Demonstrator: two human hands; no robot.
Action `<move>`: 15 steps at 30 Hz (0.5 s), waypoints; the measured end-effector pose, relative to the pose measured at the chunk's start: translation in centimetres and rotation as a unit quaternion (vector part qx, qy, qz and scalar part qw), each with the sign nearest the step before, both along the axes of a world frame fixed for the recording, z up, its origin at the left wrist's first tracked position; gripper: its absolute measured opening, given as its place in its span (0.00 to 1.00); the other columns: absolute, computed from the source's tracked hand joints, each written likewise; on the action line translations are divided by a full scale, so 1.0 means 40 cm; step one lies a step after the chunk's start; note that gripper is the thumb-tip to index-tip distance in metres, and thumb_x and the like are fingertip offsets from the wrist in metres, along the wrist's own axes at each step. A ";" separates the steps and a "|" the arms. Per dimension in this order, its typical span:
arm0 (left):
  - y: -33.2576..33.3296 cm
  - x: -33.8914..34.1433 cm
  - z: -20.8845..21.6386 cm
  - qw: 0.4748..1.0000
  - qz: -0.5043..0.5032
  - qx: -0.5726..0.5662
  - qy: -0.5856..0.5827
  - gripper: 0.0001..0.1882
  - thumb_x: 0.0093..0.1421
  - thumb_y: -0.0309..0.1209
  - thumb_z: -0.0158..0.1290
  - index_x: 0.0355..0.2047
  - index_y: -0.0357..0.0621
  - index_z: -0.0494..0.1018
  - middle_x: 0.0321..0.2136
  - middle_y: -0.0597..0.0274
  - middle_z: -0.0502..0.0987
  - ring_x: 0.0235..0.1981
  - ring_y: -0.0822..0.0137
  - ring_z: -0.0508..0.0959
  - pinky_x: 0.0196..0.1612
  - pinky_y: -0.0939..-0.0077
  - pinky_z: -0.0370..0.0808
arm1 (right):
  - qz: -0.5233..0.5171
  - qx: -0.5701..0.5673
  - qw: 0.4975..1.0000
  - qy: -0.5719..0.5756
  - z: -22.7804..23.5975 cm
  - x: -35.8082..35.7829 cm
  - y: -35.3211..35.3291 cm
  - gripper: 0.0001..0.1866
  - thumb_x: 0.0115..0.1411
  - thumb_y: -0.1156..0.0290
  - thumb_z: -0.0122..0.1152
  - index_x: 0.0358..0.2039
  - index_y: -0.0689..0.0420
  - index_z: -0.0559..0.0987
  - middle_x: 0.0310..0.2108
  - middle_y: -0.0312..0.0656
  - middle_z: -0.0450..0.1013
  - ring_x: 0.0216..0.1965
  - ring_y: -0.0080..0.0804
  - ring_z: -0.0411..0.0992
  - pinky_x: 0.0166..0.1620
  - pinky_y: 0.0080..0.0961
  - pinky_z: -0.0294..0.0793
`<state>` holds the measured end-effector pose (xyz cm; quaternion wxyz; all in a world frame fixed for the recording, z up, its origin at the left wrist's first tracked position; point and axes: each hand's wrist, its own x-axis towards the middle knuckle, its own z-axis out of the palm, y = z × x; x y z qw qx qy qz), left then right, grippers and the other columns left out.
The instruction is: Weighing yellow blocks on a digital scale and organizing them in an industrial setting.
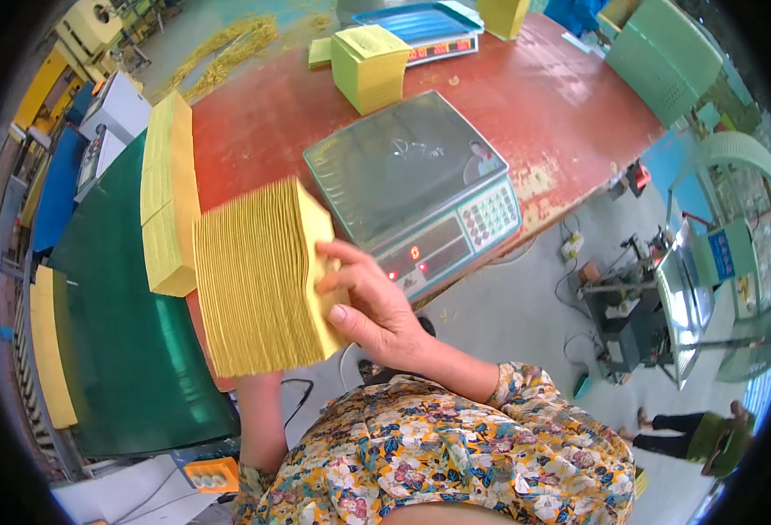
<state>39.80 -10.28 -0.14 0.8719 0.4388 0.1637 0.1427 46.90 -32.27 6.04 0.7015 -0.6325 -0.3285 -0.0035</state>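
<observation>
A thick stack of yellow paper sheets (259,280), its many edges showing as fine ridges, is held up in front of me over the table's near edge. My right hand (372,311) presses its fingers and thumb against the stack's right side. Below the stack my left hand (260,385) shows only at the wrist; its fingers are hidden behind the paper it supports. Just right of the stack is a digital weighing scale (385,162) with a dark flat pan, a lit red display and a keypad. Nothing lies on that pan.
Long yellow paper stacks (168,201) stand left on the red table (254,122), beside a green surface (114,341). Farther back are another yellow stack (370,70) and a second scale (442,48) with a blue tray. A fan (740,166) and a person (709,442) are at right.
</observation>
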 end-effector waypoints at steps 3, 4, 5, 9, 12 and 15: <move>-0.106 0.168 0.005 0.926 -0.013 0.377 -0.020 0.26 0.68 0.40 0.49 0.62 0.42 0.62 0.57 0.56 0.69 0.56 0.64 0.71 0.54 0.69 0.74 | -0.086 0.029 0.994 -0.059 0.071 0.120 -0.059 0.18 0.60 0.74 0.55 0.51 0.59 0.72 0.62 0.54 0.60 0.64 0.48 0.57 0.64 0.39 0.56; -0.164 0.231 0.039 0.948 -0.016 0.316 -0.024 0.26 0.68 0.40 0.48 0.62 0.41 0.61 0.58 0.56 0.68 0.56 0.65 0.70 0.55 0.70 0.73 | -0.104 0.002 0.991 -0.082 0.089 0.168 -0.092 0.19 0.59 0.75 0.54 0.52 0.59 0.72 0.61 0.54 0.61 0.64 0.49 0.58 0.65 0.40 0.56; -0.237 0.302 0.071 0.968 -0.029 0.248 -0.035 0.27 0.68 0.39 0.48 0.63 0.40 0.60 0.58 0.56 0.67 0.57 0.66 0.68 0.55 0.72 0.72 | -0.131 -0.029 0.985 -0.109 0.111 0.218 -0.143 0.20 0.58 0.76 0.54 0.52 0.59 0.73 0.61 0.54 0.62 0.63 0.50 0.58 0.65 0.40 0.56; -0.353 0.453 0.104 0.994 -0.073 0.062 -0.048 0.23 0.68 0.38 0.50 0.60 0.42 0.64 0.54 0.60 0.70 0.52 0.69 0.72 0.51 0.72 0.75 | -0.158 -0.135 0.965 -0.160 0.175 0.384 -0.244 0.19 0.57 0.75 0.54 0.50 0.58 0.76 0.56 0.52 0.68 0.61 0.51 0.63 0.63 0.42 0.60; -0.428 0.533 0.102 0.979 -0.055 -0.191 0.036 0.20 0.67 0.35 0.48 0.56 0.39 0.64 0.50 0.52 0.73 0.51 0.60 0.76 0.54 0.66 0.76 | -0.144 -0.202 0.954 -0.168 0.173 0.488 -0.277 0.18 0.57 0.73 0.55 0.49 0.58 0.76 0.55 0.50 0.69 0.59 0.51 0.64 0.60 0.43 0.63; -0.431 0.520 0.041 0.951 -0.091 -0.288 0.063 0.20 0.67 0.35 0.48 0.55 0.37 0.65 0.50 0.50 0.73 0.51 0.56 0.75 0.56 0.63 0.75 | -0.130 -0.274 0.933 -0.194 0.131 0.541 -0.284 0.17 0.57 0.71 0.57 0.48 0.57 0.77 0.53 0.47 0.71 0.58 0.50 0.65 0.58 0.44 0.66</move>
